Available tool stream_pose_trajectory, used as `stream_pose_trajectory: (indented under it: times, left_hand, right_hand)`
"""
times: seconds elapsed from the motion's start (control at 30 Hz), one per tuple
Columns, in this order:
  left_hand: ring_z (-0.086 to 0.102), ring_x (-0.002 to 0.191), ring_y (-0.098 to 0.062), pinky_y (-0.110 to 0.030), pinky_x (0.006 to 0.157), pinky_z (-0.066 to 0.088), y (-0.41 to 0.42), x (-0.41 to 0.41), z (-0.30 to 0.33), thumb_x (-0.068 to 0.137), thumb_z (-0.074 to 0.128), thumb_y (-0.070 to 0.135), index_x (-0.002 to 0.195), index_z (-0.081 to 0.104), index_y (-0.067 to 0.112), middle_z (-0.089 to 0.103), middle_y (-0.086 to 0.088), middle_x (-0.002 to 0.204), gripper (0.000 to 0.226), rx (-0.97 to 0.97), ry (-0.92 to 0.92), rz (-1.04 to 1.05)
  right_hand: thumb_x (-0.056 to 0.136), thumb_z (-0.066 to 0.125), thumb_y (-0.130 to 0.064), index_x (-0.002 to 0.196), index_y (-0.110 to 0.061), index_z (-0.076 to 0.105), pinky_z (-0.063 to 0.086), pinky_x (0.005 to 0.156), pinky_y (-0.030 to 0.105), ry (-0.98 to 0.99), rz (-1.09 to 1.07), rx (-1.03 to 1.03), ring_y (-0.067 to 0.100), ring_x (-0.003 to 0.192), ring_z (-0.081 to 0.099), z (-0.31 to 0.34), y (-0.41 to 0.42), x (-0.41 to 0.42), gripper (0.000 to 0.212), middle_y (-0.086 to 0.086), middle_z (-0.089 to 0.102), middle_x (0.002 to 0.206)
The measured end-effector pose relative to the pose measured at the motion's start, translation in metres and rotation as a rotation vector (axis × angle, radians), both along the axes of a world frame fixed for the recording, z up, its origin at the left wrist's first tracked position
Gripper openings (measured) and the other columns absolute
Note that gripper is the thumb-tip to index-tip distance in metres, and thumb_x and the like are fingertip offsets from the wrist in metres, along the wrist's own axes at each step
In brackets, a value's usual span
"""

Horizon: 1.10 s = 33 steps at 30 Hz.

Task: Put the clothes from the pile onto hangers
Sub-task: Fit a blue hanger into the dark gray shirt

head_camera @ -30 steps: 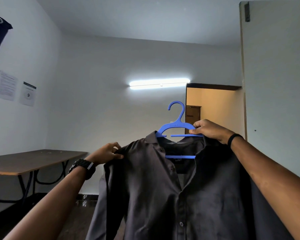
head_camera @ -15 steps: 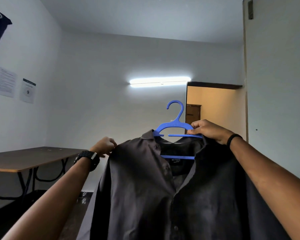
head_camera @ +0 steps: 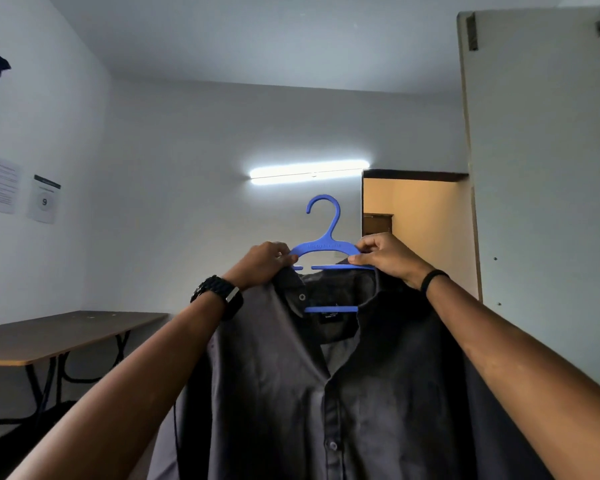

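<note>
Head view: dark grey button-front shirt (head_camera: 326, 393), smooth woven cloth, hung on a flat blue plastic hanger (head_camera: 326, 245) held up at chest height. Left hand (head_camera: 264, 263) pinched the collar and the hanger's left shoulder; right hand (head_camera: 383, 254) pinched its right shoulder. Neck label unreadable. Wall notice (head_camera: 44, 201) read "9".

Shirt (head_camera: 326, 393) on hanger (head_camera: 324, 249); table (head_camera: 49, 337) far left.
</note>
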<state>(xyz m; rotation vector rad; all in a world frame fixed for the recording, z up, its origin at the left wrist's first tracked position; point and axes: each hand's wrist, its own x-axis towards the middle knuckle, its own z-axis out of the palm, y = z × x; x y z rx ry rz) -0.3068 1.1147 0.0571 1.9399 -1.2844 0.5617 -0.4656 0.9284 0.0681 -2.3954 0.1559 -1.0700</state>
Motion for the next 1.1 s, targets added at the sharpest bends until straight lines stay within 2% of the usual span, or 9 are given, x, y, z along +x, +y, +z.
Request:
stream_pose_trajectory:
  times: [0.1, 0.2, 0.3, 0.37, 0.53, 0.7, 0.87, 0.93, 1.1]
  left_hand:
    - [0.048, 0.081, -0.019, -0.027, 0.07, 0.033, 0.006, -0.014, 0.015, 0.093, 0.058, 0.028, 0.078, 0.056, 0.019, 0.056, -0.003, 0.085, 0.017, -0.041, 0.009, 0.006]
    - [0.048, 0.065, -0.016, -0.026, 0.056, 0.035, 0.021, -0.028, 0.036, 0.086, 0.068, 0.019, 0.066, 0.064, 0.021, 0.058, -0.002, 0.069, 0.021, -0.13, 0.08, -0.072]
    - [0.049, 0.049, -0.007, -0.019, 0.048, 0.038, 0.045, -0.048, 0.06, 0.08, 0.074, 0.009, 0.059, 0.071, 0.019, 0.06, 0.002, 0.056, 0.024, -0.216, 0.168, -0.175]
    - [0.054, 0.055, -0.007, -0.018, 0.054, 0.044, 0.057, -0.064, 0.077, 0.078, 0.074, 0.006, 0.067, 0.072, 0.012, 0.064, -0.003, 0.064, 0.013, -0.248, 0.156, -0.19]
    - [0.057, 0.073, -0.019, -0.035, 0.078, 0.05, 0.092, -0.096, 0.114, 0.078, 0.076, 0.008, 0.079, 0.073, 0.01, 0.069, -0.019, 0.085, 0.004, -0.267, 0.034, -0.131]
    - [0.056, 0.078, -0.022, -0.031, 0.074, 0.048, 0.117, -0.129, 0.155, 0.081, 0.07, 0.005, 0.08, 0.069, 0.014, 0.064, -0.012, 0.08, 0.008, -0.186, -0.064, -0.031]
    - [0.051, 0.076, -0.02, -0.021, 0.06, 0.039, 0.12, -0.159, 0.193, 0.092, 0.058, 0.007, 0.114, 0.063, -0.002, 0.056, -0.008, 0.086, 0.024, -0.059, -0.11, 0.114]
    - [0.049, 0.067, -0.017, -0.023, 0.06, 0.039, 0.116, -0.159, 0.193, 0.094, 0.054, 0.008, 0.114, 0.06, 0.003, 0.055, -0.008, 0.086, 0.022, 0.027, -0.047, 0.164]
    - [0.051, 0.075, -0.026, -0.028, 0.06, 0.041, 0.089, -0.112, 0.135, 0.093, 0.059, 0.015, 0.1, 0.066, 0.005, 0.058, -0.011, 0.085, 0.014, 0.3, 0.05, 0.2]
  right_hand:
    - [0.081, 0.073, -0.01, 0.099, -0.006, 0.068, 0.051, 0.09, 0.036, -0.131, 0.017, 0.031, 0.024, 0.097, 0.063, 0.005, 0.011, -0.015, 0.02, 0.009, 0.068, 0.1]
    - [0.08, 0.07, 0.003, 0.107, -0.003, 0.063, 0.052, 0.079, 0.021, -0.212, 0.123, 0.123, 0.016, 0.094, 0.062, 0.013, 0.021, -0.038, 0.029, 0.01, 0.066, 0.104]
    - [0.083, 0.064, 0.005, 0.1, -0.007, 0.065, 0.052, 0.081, 0.022, -0.404, 0.15, 0.18, 0.018, 0.097, 0.062, 0.025, 0.032, -0.055, 0.021, 0.002, 0.066, 0.098]
    - [0.087, 0.061, -0.001, 0.097, -0.008, 0.065, 0.052, 0.083, 0.026, -0.482, 0.116, 0.181, 0.02, 0.099, 0.062, 0.035, 0.039, -0.063, 0.013, 0.001, 0.066, 0.095]
    - [0.089, 0.062, -0.04, 0.105, -0.016, 0.061, 0.047, 0.089, 0.037, -0.052, -0.074, -0.217, 0.02, 0.1, 0.058, 0.059, 0.057, -0.094, 0.029, -0.001, 0.062, 0.104]
    - [0.086, 0.068, -0.029, 0.088, -0.022, 0.062, 0.045, 0.079, 0.032, -0.2, -0.002, -0.24, 0.02, 0.096, 0.059, 0.086, 0.079, -0.119, 0.01, -0.002, 0.063, 0.093]
    - [0.082, 0.071, -0.034, 0.088, -0.021, 0.062, 0.038, 0.068, 0.027, -0.324, -0.084, -0.264, 0.018, 0.081, 0.055, 0.122, 0.093, -0.138, 0.016, 0.001, 0.061, 0.079]
    - [0.08, 0.073, -0.035, 0.088, -0.021, 0.063, 0.037, 0.073, 0.026, -0.29, -0.092, -0.24, 0.018, 0.088, 0.054, 0.127, 0.089, -0.136, 0.019, 0.002, 0.06, 0.089]
    - [0.086, 0.067, -0.025, 0.088, -0.011, 0.069, 0.045, 0.077, 0.031, -0.041, -0.099, -0.134, 0.023, 0.092, 0.06, 0.073, 0.058, -0.099, 0.015, 0.006, 0.065, 0.095]
